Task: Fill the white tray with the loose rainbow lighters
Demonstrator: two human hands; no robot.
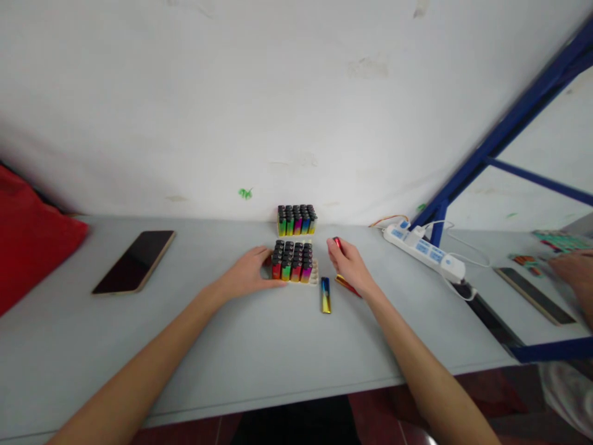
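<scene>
Several lighters with black tops and bright bodies stand upright in a pale tray (315, 275), whose right-hand slots hold nothing. My left hand (250, 270) is closed round the tray's left side, thumb along its front edge. To the right of the tray, my right hand (349, 266) pinches a red lighter (338, 243), mostly covered by the fingers. A shiny blue-and-yellow lighter-shaped piece (326, 295) lies flat on the table in front. Partly under my right hand is a red-and-gold piece (347, 285). Behind, against the wall, stands a second block of lighters (297, 220).
A phone (135, 262) lies on the grey table (222, 364) at left, near a red bag (34, 238). At right are a white power strip (424, 251) with cables and a blue metal frame (498, 142). Beyond it, another person's hand (574, 272) shows.
</scene>
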